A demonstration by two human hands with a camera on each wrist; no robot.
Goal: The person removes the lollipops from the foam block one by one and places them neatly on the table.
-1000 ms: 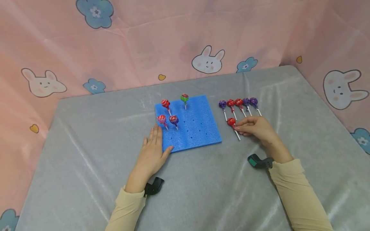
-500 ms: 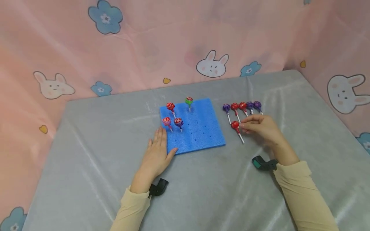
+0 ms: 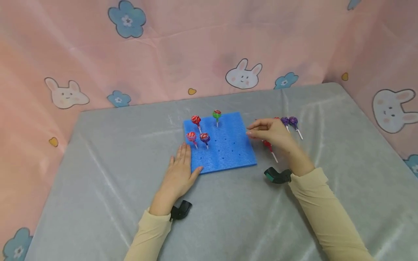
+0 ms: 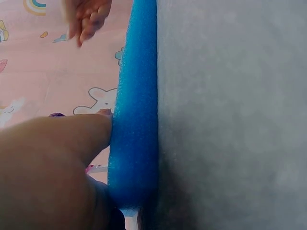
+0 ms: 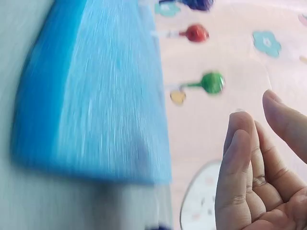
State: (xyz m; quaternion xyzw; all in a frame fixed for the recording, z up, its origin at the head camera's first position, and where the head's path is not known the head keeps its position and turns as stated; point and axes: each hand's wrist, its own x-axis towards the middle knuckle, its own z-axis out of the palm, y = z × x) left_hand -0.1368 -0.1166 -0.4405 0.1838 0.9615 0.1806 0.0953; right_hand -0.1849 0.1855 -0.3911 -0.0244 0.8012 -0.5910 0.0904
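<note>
A blue foam board (image 3: 228,156) with small holes lies on the table. Standing in it are a red lollipop (image 3: 196,119), a green lollipop (image 3: 217,114), a pink lollipop (image 3: 191,136) and a purple lollipop (image 3: 205,137). My left hand (image 3: 176,179) rests flat along the board's left edge, thumb at the front corner. At the right edge, my right hand (image 3: 273,135) hovers with nothing between thumb and fingers; the right wrist view shows the gap. Partly hidden beneath it, another red lollipop (image 3: 267,145) lies on the table.
Beyond the right hand, two purple lollipops (image 3: 293,121) lie on the grey tablecloth (image 3: 228,214); the hand covers most of the others in that row. A pink curtain (image 3: 183,54) with rabbits and flowers hangs behind the table.
My right hand has let go of the red lollipop, which stays on the table, and has moved left toward the board. The left hand stays on the board's edge.
</note>
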